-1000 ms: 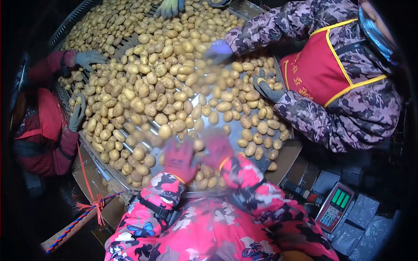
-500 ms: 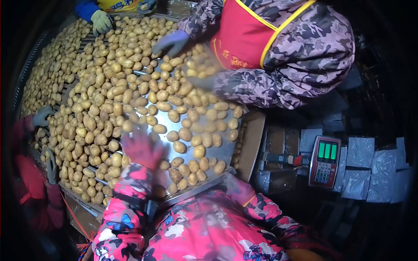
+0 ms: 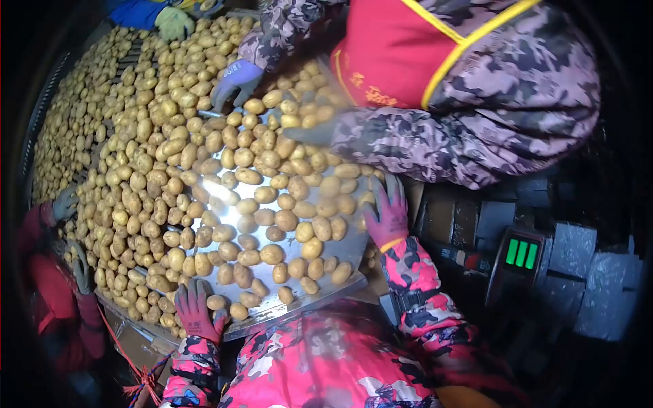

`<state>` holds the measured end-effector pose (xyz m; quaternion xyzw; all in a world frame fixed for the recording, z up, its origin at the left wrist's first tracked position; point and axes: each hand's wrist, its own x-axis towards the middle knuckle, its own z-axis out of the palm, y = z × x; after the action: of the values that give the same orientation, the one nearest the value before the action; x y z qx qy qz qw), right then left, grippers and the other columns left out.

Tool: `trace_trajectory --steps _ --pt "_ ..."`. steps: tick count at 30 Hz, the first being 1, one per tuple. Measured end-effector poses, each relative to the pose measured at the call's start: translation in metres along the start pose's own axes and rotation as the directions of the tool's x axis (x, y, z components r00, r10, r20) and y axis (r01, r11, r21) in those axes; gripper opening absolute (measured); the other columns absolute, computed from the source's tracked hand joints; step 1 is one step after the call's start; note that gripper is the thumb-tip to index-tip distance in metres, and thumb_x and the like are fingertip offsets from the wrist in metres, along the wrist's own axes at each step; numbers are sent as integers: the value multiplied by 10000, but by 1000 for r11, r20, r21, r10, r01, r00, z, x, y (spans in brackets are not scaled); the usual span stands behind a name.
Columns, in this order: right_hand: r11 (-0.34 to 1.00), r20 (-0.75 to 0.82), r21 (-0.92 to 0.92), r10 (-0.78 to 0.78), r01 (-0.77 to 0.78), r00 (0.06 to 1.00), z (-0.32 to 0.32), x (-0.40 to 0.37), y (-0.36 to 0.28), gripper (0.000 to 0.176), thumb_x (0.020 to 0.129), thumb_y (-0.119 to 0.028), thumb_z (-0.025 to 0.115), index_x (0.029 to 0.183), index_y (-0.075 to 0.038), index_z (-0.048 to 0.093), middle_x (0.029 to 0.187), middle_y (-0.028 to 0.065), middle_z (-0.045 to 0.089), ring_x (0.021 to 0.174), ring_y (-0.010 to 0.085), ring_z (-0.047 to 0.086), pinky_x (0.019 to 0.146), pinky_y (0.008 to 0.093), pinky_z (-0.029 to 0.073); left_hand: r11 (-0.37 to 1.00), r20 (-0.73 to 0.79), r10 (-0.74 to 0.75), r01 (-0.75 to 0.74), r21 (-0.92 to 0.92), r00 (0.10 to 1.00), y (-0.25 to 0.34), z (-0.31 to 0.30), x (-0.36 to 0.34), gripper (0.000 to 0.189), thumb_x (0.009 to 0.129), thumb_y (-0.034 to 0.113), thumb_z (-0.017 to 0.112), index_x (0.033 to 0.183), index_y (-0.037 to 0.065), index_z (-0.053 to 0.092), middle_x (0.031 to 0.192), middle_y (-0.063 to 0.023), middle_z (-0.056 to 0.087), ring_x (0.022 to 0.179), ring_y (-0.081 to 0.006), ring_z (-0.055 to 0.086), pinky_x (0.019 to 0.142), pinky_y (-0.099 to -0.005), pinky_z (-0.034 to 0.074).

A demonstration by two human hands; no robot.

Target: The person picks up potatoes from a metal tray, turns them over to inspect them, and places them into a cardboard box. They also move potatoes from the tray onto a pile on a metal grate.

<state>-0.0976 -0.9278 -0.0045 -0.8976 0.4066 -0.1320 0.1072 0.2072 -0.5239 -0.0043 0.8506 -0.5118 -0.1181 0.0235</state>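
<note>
Potatoes [image 3: 271,254] lie spread over a shiny metal tray [image 3: 348,262] that slopes in front of my body. My left hand [image 3: 199,314], in a pink and grey glove, rests at the tray's near left edge with fingers stretched out beside a few potatoes. At the tray's right side is my right hand [image 3: 389,212], also gloved, its fingers spread upward next to the outermost potatoes. Neither hand holds a potato that I can see.
Across the tray, a co-worker in a red apron [image 3: 391,54] has both gloved hands among the potatoes. More workers' gloves show at the far left and top left. A scale with a green display [image 3: 522,253] stands at right, by wrapped packages [image 3: 575,257].
My left hand has drawn back from among the potatoes to the near edge. My right hand has risen from the near right corner to the right side. Some potatoes have shifted.
</note>
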Motion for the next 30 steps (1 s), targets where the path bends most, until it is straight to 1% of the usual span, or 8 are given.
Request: trace_trajectory --steps 5,8,12,15,19,23,26,30 --pt "957 304 -4 -274 289 913 0 -41 -6 653 841 -244 707 1437 -82 497 1482 236 431 1351 453 411 1120 503 358 993 66 -55 61 -103 996 4 -6 -8 929 646 356 757 1463 51 434 1571 -214 362 1462 -471 273 1194 -607 177" --pt "948 461 317 -182 31 869 -17 -54 21 637 861 -330 690 1420 -80 515 1402 239 514 1268 453 488 1089 518 383 988 20 -65 67 -136 998 2 -1 -11 957 628 337 799 1469 62 434 1556 -209 378 1436 -463 308 1184 -607 193" --pt "930 41 -216 -295 296 955 5 66 -28 613 904 -389 653 1414 -77 521 1221 214 642 1108 415 612 987 500 477 990 -37 -17 11 -138 999 -2 -1 -11 930 638 348 804 1457 66 464 1525 -213 408 1415 -459 335 1174 -602 218" --pt "996 386 79 -74 47 920 56 118 -20 670 900 -413 656 1468 -110 470 1445 260 477 1304 474 464 1052 530 416 990 -89 -19 7 -139 996 -6 7 -17 852 682 367 777 1422 52 499 1464 -214 458 1389 -462 363 1168 -600 236" --pt "946 135 -102 -293 308 946 51 22 -9 678 877 -290 673 1483 -82 450 1541 268 353 1329 482 447 1066 515 424 983 -95 -31 13 -181 995 -6 3 -14 835 704 343 770 1441 74 486 1481 -198 451 1410 -441 354 1184 -590 222" --pt "999 313 -44 4 10 950 -3 -95 -15 680 849 -248 680 1462 -45 466 1490 285 393 1314 485 458 1091 534 396 975 -67 -64 48 -219 996 -8 4 -21 829 715 331 770 1451 82 480 1495 -183 448 1410 -422 364 1192 -579 220" --pt "988 189 9 -155 156 970 -5 -106 -74 734 804 -333 714 1448 -71 480 1511 250 388 1367 496 376 1107 576 353 970 -134 -53 19 -242 990 -7 -1 -19 812 730 327 765 1451 83 482 1494 -178 451 1402 -408 375 1193 -566 230" --pt "966 596 -78 -151 245 789 7 -67 -108 742 805 -409 722 1466 -179 477 1542 196 361 1418 473 300 1151 567 296 971 -180 -29 -16 -239 983 -5 -5 -20 811 733 343 770 1450 89 489 1434 -175 490 1371 -405 400 1179 -551 252"
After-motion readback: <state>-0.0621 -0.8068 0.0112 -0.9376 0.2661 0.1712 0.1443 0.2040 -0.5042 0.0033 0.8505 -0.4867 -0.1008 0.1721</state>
